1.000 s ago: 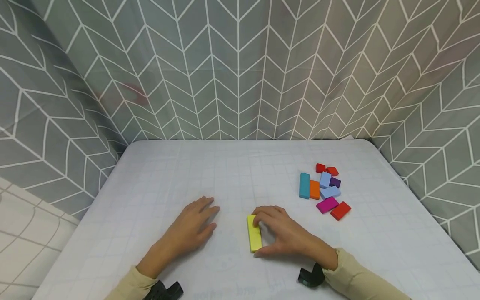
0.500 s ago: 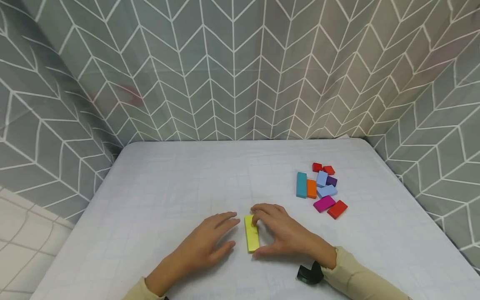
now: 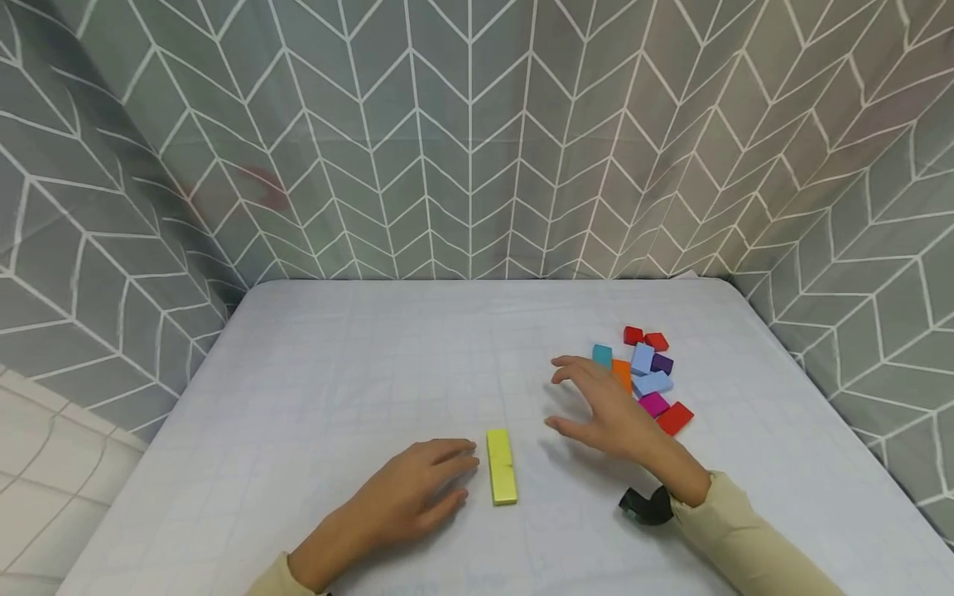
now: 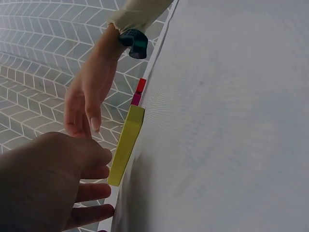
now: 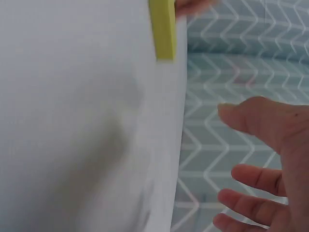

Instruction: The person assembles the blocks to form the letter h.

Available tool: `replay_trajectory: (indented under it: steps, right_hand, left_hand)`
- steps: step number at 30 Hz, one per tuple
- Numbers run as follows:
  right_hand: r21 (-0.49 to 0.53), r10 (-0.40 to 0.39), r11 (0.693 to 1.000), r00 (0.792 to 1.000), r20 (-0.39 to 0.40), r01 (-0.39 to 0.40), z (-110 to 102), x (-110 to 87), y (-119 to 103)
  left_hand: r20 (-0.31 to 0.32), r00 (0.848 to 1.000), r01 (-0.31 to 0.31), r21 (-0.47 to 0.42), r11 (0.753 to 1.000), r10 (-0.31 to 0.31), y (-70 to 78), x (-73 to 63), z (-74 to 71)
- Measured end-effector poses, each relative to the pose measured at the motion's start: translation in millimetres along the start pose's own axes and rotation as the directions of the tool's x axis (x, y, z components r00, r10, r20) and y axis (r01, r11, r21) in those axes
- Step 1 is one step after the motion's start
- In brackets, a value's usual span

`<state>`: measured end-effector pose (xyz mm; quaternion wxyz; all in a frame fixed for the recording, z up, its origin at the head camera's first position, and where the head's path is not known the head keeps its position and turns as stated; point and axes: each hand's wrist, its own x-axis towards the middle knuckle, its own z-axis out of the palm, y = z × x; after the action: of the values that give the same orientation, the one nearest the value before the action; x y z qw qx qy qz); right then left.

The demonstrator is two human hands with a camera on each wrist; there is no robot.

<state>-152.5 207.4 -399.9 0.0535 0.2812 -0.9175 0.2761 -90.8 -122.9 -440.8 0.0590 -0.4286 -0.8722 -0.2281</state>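
Observation:
A long yellow block [image 3: 502, 468] lies on the white table between the hands, its length running away from the person. Just left of it my left hand [image 3: 413, 490] rests with relaxed fingers, fingertips close to the block's side. In the left wrist view the yellow block [image 4: 126, 145] shows past those fingertips. My right hand [image 3: 607, 410] is over the table between the yellow block and the coloured blocks, thumb and fingers spread and holding nothing. It hides part of the teal block [image 3: 602, 354] and the orange block [image 3: 622, 372].
Near the right hand lie two light blue blocks [image 3: 643, 359], a purple block [image 3: 662, 363], a magenta block [image 3: 655, 404] and a red block [image 3: 675, 419]. Two smaller red blocks [image 3: 633, 334] sit behind them. A patterned curtain [image 3: 469, 141] surrounds the table [image 3: 358, 348].
My right hand has let go of the yellow block and moved right and away toward the coloured blocks. My left hand has come rightward to the yellow block's side.

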Motion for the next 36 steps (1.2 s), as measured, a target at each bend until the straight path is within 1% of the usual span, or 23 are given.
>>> replay_trajectory:
  steps: [5, 9, 14, 18, 20, 23, 29, 36]
  right_hand:
    - [-0.032, 0.041, 0.999, 0.998, -0.05, -0.043, -12.2, 1.9, 24.7]
    - [-0.066, 0.088, 0.994, 0.994, -0.058, -0.092, -17.5, 3.7, 39.5]
    - [-0.089, 0.13, 0.987, 0.991, -0.022, -0.131, -20.0, 5.8, 52.1]
    - [-0.097, 0.197, 0.976, 0.98, 0.018, -0.194, -23.6, 6.5, 61.6]
    - [-0.105, 0.214, 0.972, 0.976, 0.032, -0.21, -26.0, 5.9, 66.1]
    - [-0.115, 0.221, 0.97, 0.974, 0.047, -0.214, -28.4, 5.1, 71.4]
    - [-0.089, 0.236, 0.969, 0.969, 0.077, -0.229, -28.2, 4.6, 76.8]
    - [-0.071, 0.231, 0.972, 0.97, 0.079, -0.225, -26.8, 8.5, 78.3]
  left_hand:
    - [-0.004, 1.0, -0.024, 0.01, 1.0, 0.024, -0.3, 1.1, 0.4]
    - [-0.007, 0.999, -0.038, 0.016, 0.999, 0.038, -0.8, 1.6, 0.8]
    - [-0.023, 0.998, -0.051, 0.025, 0.998, 0.052, -2.3, -1.8, 0.9]
    - [-0.025, 0.999, -0.044, 0.011, 0.999, 0.045, -3.0, -2.2, 0.7]
    - [-0.018, 0.999, -0.037, 0.006, 0.999, 0.037, -2.9, -0.8, 0.9]
    - [-0.011, 0.999, -0.035, 0.003, 0.999, 0.035, -2.6, 1.4, 1.1]
    - [-0.017, 0.999, -0.05, -0.019, 0.999, 0.05, -2.0, 3.8, 0.6]
    - [-0.007, 0.999, -0.031, -0.026, 0.999, 0.031, -1.1, 1.4, -0.7]
